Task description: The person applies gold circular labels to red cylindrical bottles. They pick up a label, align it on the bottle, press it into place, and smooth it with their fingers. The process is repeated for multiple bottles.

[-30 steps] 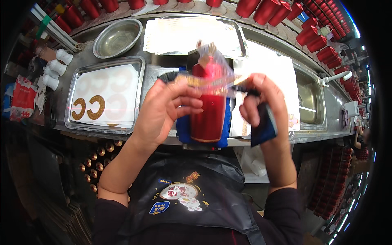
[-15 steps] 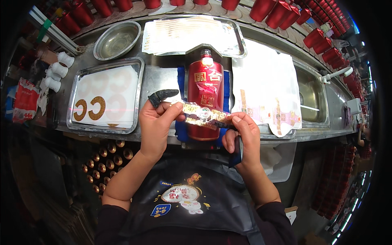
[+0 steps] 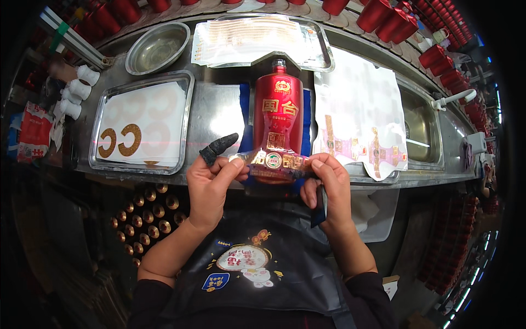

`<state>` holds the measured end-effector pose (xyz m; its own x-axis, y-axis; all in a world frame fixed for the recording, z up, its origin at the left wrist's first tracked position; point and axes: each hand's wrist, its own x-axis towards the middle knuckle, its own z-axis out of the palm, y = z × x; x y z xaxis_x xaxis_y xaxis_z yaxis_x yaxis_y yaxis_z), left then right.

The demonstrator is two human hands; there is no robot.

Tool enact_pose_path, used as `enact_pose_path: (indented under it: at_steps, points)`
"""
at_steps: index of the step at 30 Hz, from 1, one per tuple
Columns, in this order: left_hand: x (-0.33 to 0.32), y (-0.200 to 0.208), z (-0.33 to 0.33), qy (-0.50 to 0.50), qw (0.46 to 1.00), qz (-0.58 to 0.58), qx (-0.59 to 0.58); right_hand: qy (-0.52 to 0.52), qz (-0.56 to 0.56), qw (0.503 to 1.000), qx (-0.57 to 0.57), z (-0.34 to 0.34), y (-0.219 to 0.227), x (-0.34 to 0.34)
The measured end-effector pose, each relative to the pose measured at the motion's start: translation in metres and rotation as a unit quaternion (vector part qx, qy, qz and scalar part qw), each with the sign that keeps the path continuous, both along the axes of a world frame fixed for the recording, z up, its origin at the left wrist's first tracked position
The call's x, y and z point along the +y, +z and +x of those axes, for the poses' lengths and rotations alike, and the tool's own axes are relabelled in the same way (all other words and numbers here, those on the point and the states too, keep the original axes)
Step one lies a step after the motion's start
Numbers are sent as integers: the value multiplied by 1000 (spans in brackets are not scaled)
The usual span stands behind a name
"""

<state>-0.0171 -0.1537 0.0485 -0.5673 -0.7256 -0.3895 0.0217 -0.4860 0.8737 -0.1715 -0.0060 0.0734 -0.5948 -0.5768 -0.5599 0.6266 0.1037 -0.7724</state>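
Observation:
A red bottle (image 3: 296, 98) with gold lettering and a dark top lies in front of me, its neck pointing away, on a blue-lined rest (image 3: 245, 118). Across its lower part stretches a shiny clear-and-gold label (image 3: 274, 160), which seems to join the decal higher up the bottle. My left hand (image 3: 208, 189) pinches the label's left end between thumb and fingers; its index finger, in a black cover (image 3: 219, 149), points out. The right end is pinched by my right hand (image 3: 335, 186), whose lower fingers also hold a flat dark-blue piece (image 3: 320, 208).
To the left are a metal tray (image 3: 186, 120) with a white sheet of gold C-shaped decals and a steel bowl (image 3: 156, 49). Label sheets (image 3: 252, 41) fill a back tray. Further decal sheets (image 3: 359, 104) lie right, beside a sink (image 3: 433, 140). Red bottles (image 3: 392, 22) line the back.
The label, crumpled and tilted before, is now pulled flatter and level across the bottle's lower part. The decal higher up shows smoother. Both hands keep their grip; the view has shifted slightly.

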Motion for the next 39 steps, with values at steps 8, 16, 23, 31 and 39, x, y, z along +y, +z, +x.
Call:
enact_pose_path:
  at_steps: [8, 16, 23, 31, 39]
  points:
    - [-19, -21, 1, -51, 990, -96, -87, 13, 21, 1000, -5, -5, -7, 2]
    - [-50, -7, -49, -272, 773, -573, -3, 19, 5, 1000, 0, -4, -9, 6]
    - [-37, -18, -48, -238, 762, -601, -41, 31, 19, 999, 28, -5, -14, 7]
    - [-43, -29, -41, -254, 777, -575, -23, 33, 45, 998, 26, -15, -22, 7]
    - [-42, -56, -26, -299, 868, -394, 50, 172, 83, 782, 594, -21, -14, -2]
